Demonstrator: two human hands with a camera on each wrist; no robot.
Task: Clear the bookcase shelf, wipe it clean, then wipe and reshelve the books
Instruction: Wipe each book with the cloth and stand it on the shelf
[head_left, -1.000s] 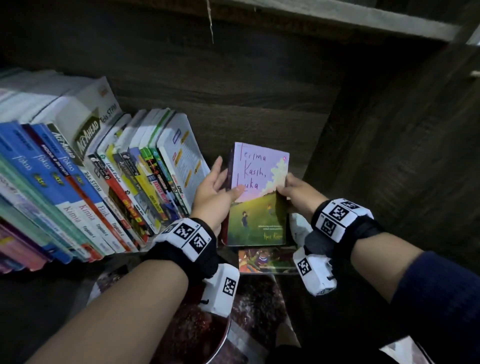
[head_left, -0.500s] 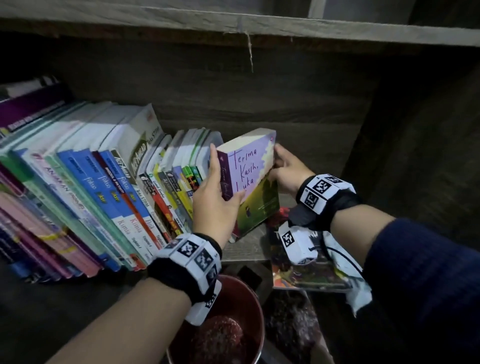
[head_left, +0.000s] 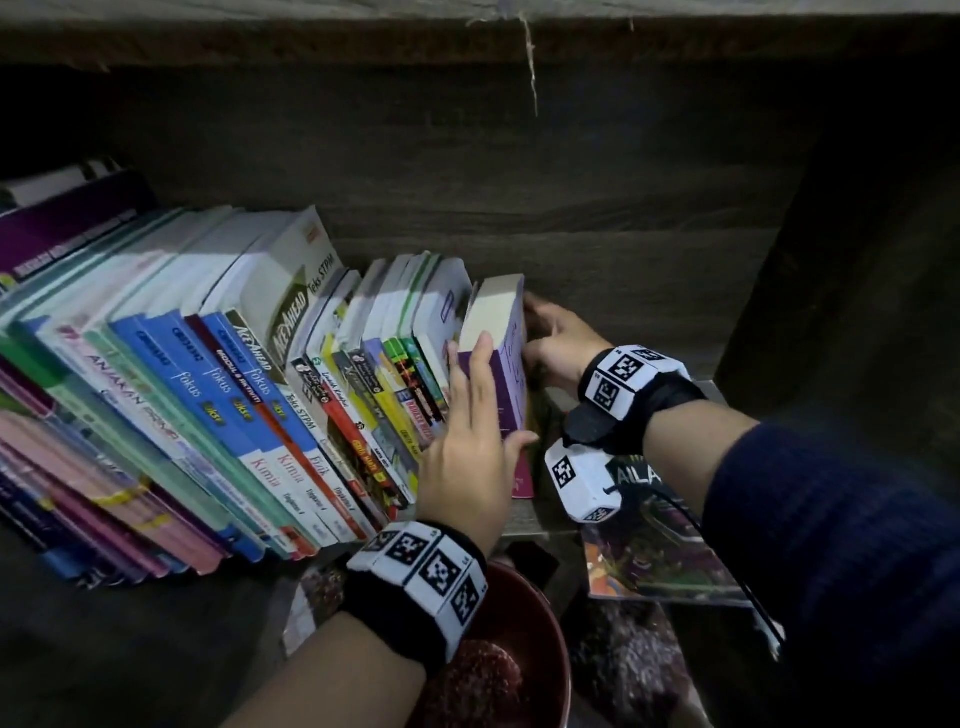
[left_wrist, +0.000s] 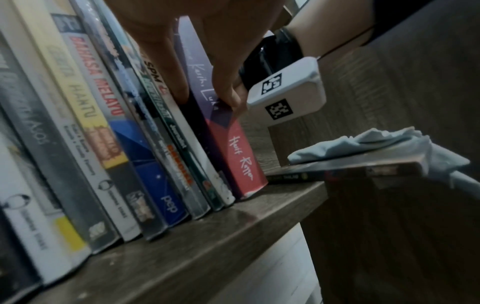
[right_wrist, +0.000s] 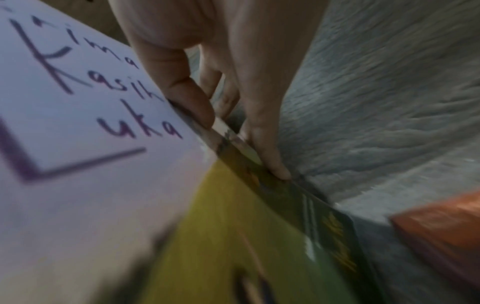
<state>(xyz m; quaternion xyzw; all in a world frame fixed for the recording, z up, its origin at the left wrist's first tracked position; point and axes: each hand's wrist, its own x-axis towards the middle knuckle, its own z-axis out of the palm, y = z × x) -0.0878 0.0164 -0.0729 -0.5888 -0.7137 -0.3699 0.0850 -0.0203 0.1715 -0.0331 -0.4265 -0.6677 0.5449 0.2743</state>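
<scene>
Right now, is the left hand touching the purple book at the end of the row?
Touching. The left wrist view shows the left hand with thumb and fingers either side of the purple book, pinching its spine.

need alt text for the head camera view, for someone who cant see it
Both hands stand a purple paperback upright at the right end of a leaning row of books: left hand on its spine, right hand behind. Another book lies flat below the right wrist.

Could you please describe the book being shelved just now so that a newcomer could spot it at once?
On the dark wooden shelf, follow the leaning row of books to its right end. The last one is the purple paperback, held between the left hand and right hand; only its spine has white handwriting above a red foot.
</scene>
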